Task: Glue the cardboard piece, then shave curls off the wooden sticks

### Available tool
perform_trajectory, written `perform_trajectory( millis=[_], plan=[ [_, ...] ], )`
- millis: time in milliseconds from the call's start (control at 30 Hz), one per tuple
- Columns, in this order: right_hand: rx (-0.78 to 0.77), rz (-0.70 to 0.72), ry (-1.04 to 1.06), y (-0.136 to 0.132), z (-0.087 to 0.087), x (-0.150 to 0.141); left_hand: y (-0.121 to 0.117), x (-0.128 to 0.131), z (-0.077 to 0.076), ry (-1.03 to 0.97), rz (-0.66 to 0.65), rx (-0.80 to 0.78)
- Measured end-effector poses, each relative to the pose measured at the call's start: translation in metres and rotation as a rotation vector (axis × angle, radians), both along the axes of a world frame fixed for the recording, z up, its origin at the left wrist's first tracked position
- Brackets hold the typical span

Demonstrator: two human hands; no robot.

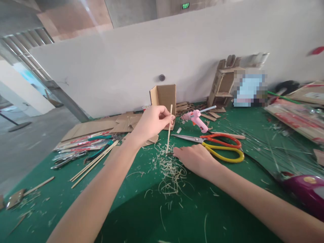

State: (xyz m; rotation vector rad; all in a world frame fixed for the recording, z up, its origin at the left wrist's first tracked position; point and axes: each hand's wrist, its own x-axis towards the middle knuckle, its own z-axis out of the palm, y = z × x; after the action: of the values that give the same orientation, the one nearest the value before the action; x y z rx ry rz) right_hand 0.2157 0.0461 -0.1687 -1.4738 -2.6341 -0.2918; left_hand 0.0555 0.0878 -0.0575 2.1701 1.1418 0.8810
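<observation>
My left hand (158, 119) pinches a thin wooden stick (169, 135) between thumb and fingers and holds it nearly upright. The stick's lower end points down at a heap of curly wood shavings (173, 172) on the green table. Close to that end, my right hand (194, 157) is closed low over the table. A small dark tip (170, 154) juts from its fingers beside the stick; what it belongs to is hidden. Scissors with one orange and one yellow handle (222, 158) lie just beyond my right hand.
A pink glue gun (198, 120) lies behind the scissors. An open cardboard box piece (167, 96) stands near the wall. On the left are loose wooden sticks (95, 163), pliers (101, 150) and flat cardboard (83, 131). A purple device (303, 189) sits at the right edge.
</observation>
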Motion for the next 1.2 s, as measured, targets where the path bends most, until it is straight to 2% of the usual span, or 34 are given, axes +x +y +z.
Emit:
perform_trajectory(
  millis=[200, 400, 567, 767, 933, 1100, 1200],
  plan=[
    [0.09, -0.047, 0.106, -0.005, -0.0014, 0.003, 0.0042, -0.0048, -0.0024, 0.004, 0.029, 0.004],
    [0.091, -0.053, 0.257, -0.0036, -0.0022, 0.008, 0.0068, -0.0061, -0.0057, -0.017, 0.021, 0.0],
    [0.122, -0.021, 0.268, -0.0027, -0.0044, 0.0091, 0.0048, -0.0046, -0.0057, -0.006, 0.048, 0.023],
    [0.243, 0.009, 0.358, -0.0014, -0.0066, 0.0073, 0.0007, 0.0002, -0.0048, -0.005, 0.026, 0.024],
    [0.354, -0.07, 0.422, 0.0015, -0.0019, 0.0058, -0.0025, 0.0017, -0.0051, -0.009, -0.003, 0.046],
    [0.265, -0.089, 0.409, 0.0023, -0.0038, 0.0041, 0.0, 0.0013, -0.0067, -0.012, -0.007, 0.025],
    [0.148, -0.026, 0.254, -0.0008, -0.0069, 0.0004, 0.0027, 0.0007, -0.008, -0.032, -0.011, -0.017]
  ],
)
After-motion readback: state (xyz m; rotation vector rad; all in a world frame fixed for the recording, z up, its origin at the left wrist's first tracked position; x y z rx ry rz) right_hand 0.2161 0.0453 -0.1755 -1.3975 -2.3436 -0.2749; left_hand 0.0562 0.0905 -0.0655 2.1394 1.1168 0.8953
